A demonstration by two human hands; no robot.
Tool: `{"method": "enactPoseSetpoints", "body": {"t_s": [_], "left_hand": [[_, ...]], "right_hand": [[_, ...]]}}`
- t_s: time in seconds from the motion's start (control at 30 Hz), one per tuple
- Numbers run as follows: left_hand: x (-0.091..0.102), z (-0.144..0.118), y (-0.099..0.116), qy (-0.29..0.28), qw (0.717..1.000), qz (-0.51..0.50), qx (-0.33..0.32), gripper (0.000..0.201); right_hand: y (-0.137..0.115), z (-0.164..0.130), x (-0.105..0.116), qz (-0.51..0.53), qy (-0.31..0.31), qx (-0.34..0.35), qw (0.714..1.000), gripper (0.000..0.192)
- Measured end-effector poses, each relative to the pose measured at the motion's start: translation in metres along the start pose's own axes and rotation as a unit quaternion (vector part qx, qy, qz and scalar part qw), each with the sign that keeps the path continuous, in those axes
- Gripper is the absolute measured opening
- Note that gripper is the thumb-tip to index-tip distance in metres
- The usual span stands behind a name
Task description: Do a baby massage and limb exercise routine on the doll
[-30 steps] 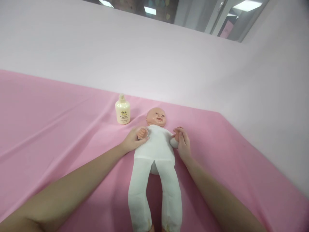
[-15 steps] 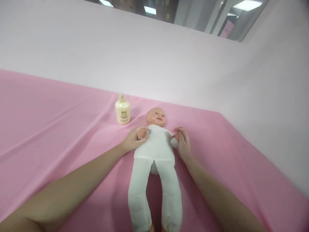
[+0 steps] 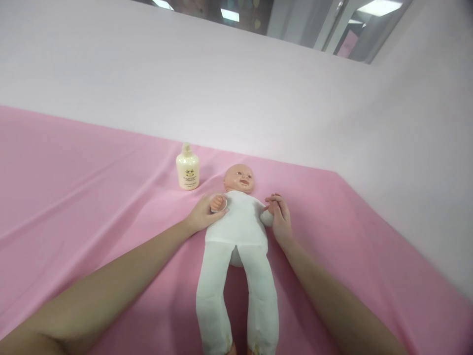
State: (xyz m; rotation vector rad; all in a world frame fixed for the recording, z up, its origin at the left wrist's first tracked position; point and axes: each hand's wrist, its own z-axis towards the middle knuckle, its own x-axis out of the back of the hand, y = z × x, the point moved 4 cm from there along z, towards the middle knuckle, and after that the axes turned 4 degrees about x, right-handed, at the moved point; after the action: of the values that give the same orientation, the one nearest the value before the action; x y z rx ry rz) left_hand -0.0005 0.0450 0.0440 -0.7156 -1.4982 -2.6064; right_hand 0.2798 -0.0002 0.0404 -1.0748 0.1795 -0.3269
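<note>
A baby doll (image 3: 237, 224) in a white top and trousers lies face up, its head toward the wall. My left hand (image 3: 201, 214) is wrapped round the doll's arm on the left, thumb in front, close by the doll's small fist (image 3: 218, 203). On the other side, my right hand (image 3: 282, 222) grips the doll's arm near its hand (image 3: 269, 207), which my fingers partly cover. Both doll arms are bent at the sides of its chest.
Pink cloth (image 3: 140, 197) covers the surface under the doll. A cream pump bottle (image 3: 188, 170) stands upright left of the doll's head. Behind rises a white wall (image 3: 185, 84) with a window (image 3: 295, 24) above it.
</note>
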Motion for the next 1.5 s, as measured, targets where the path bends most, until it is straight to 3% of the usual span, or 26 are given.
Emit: {"method": "enactPoseSetpoints", "body": {"t_s": [1.5], "left_hand": [[-0.0012,0.0001,-0.0029,0.005,1.0,-0.02,0.001,0.028]], "right_hand": [[0.0005,-0.0001,-0.0004,0.004,-0.001,-0.007,1.0,0.027]]}}
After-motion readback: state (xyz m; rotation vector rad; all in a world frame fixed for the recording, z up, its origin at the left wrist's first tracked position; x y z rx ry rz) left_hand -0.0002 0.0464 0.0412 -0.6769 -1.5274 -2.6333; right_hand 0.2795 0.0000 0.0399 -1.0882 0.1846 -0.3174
